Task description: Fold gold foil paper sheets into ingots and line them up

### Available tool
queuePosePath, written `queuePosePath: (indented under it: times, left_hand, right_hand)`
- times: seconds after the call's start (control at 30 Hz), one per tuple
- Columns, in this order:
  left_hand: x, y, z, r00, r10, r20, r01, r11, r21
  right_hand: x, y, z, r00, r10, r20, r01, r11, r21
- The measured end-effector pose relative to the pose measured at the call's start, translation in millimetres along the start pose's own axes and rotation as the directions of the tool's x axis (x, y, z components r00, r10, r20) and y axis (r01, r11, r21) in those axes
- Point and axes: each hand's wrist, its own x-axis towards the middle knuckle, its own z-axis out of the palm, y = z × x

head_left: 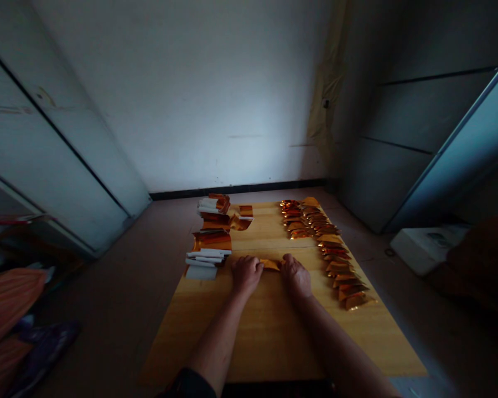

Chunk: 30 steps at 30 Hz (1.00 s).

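Head view, looking forward and down along both bare forearms: the left hand (246, 275) and right hand (296, 276) lie palm-down, side by side, on a pale wooden board (274, 342); between them sits a small folded gold-foil paper piece (270, 265), flat on the board, its long axis running crosswise to the forearms, from one hand toward the other; its left end meets the left hand and its right end meets the right hand, neither hand plainly nearer; both hands are curled inward, not spread; the fingertips are hidden behind the backs of the hands, so whether either hand grips the piece cannot be told; just left of the left hand stands a stack of white-and-gold paper strips (208, 237), with a loose gold-foil sheet (241, 219) beyond the hands; just right of the right hand a slanting row of folded gold-foil pieces (336, 271) runs up the board; behind the board rises a white wall (191, 99); at far right stands a grey-blue cabinet (415, 138); at lower left lies orange cloth (8, 304).
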Motion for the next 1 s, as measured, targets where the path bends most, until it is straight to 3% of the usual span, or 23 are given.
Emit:
queuePosePath:
  times: [0.23,0.73,1.0]
  left_hand:
    - [-1,10,-2.7,1.0,0.008,-0.029,-0.005,0.993,0.119]
    - [1,22,0.3,0.997,-0.066,-0.044,0.072,0.985,0.16]
    - [0,18,5.0,0.994,-0.078,-0.08,0.09,0.983,0.159]
  right_hand:
    - [-1,-5,-5,1.0,-0.025,0.005,0.025,0.997,-0.068]
    - [-1,-9,-15,0.998,0.006,0.069,0.003,0.993,-0.121]
    - [-1,-10,-15,0.999,0.006,0.048,-0.001,0.996,-0.092]
